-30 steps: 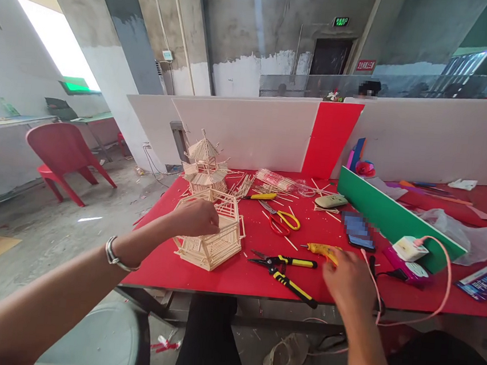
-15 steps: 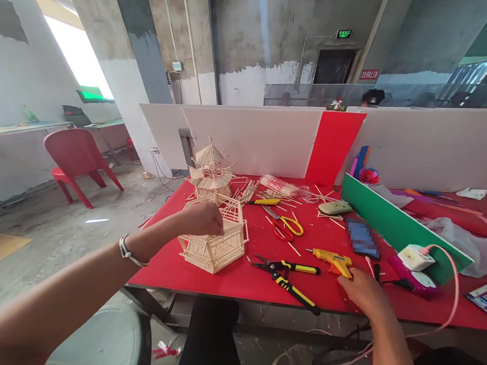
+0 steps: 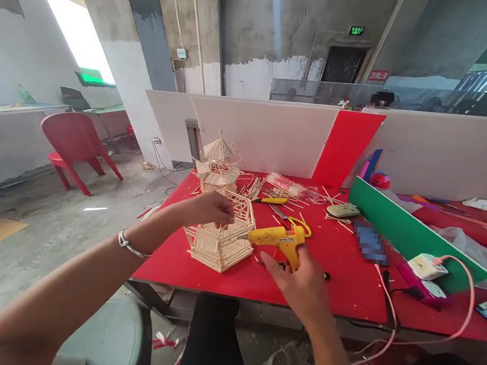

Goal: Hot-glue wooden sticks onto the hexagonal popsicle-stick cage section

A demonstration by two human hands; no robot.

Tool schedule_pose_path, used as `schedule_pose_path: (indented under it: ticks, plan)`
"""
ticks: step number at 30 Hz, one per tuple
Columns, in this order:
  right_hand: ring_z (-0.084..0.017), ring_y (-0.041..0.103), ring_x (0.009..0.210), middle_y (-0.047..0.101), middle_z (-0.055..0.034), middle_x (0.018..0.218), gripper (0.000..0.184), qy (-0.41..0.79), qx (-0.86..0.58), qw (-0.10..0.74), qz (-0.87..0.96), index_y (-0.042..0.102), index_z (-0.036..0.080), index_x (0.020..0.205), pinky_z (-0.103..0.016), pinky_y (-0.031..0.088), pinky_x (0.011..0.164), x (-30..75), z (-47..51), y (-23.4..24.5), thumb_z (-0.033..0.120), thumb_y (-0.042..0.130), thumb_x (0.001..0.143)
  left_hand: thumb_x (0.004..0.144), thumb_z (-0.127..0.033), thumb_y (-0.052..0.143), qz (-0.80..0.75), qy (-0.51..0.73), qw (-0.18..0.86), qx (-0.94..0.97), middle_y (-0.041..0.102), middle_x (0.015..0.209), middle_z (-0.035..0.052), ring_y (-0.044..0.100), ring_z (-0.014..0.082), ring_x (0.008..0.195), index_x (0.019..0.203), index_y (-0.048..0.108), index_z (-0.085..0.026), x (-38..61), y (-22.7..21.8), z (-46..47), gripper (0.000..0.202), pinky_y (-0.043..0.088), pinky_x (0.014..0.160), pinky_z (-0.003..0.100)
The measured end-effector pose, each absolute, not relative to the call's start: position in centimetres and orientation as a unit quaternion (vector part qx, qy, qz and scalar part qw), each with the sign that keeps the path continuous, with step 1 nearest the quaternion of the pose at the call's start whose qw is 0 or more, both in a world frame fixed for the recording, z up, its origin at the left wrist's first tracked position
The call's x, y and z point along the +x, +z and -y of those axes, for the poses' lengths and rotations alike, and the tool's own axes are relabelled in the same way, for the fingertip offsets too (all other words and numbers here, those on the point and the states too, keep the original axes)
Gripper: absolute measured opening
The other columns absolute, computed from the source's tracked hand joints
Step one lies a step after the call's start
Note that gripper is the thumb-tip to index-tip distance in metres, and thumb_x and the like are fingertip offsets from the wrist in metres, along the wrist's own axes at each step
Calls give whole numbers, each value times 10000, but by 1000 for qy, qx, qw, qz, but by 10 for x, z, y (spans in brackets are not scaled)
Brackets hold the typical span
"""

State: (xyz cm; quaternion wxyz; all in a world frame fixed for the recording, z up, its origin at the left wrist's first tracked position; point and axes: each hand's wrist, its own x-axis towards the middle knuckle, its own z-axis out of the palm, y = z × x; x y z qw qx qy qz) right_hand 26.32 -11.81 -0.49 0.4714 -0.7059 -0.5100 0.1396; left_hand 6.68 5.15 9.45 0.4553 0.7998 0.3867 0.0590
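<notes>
A yellow hot glue gun (image 3: 276,237) is gripped in my right hand (image 3: 305,280), its nozzle pointing left at the low stick frame (image 3: 219,252). This frame is built of thin wooden sticks, with a floor and open railings. Over its near side hovers my left hand (image 3: 215,209), fingers pinched together; what they hold, if anything, is too small to make out. Just behind stands a tiered stick pagoda (image 3: 218,166) with pointed roofs. Part of the frame is hidden by my left hand.
Scissors (image 3: 302,225), a yellow utility knife (image 3: 271,200) and a bundle of sticks (image 3: 286,185) lie behind the glue gun. At right are a phone (image 3: 371,243), a purple power socket (image 3: 425,283) with a pink cable, and a green board (image 3: 415,233). Pliers lie mostly hidden under my right hand.
My right hand has lifted the glue gun off the table and brought it left to the stick frame. My left hand stays over the frame, still pinched. The view has shifted slightly.
</notes>
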Motion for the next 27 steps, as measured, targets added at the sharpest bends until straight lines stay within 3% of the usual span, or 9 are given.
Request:
schedule_pose_path:
  ticks: [4,7,21,27]
  plan:
    - [-210,626,667,680,-48,764,370,-37,-740,394,544,641,188,987,-298,402,593,239,98,-8,519,648,822,670,-302,703,-384,76,481,784,651,638,-5,576,129,620,671,652,-174,58,93,-53,138,450,642,271]
    - [-216,645,699,704,-53,802,249,-95,-744,359,556,633,196,954,-294,376,586,234,92,-12,412,618,832,674,-294,715,-380,90,498,774,644,618,-9,580,128,614,659,651,-178,53,91,-55,133,448,639,269]
    - [-206,619,623,706,-37,775,209,-125,-759,318,554,625,197,945,-302,302,542,231,91,-15,342,604,797,672,-254,699,-393,110,481,776,653,605,-16,602,121,604,660,641,-176,52,88,-52,98,460,608,254]
    - [-202,627,656,706,-33,793,190,-109,-758,314,561,616,202,938,-293,308,548,227,90,-11,333,594,803,730,-290,690,-411,191,452,768,667,655,0,576,114,598,717,627,-180,44,98,-44,127,449,586,260]
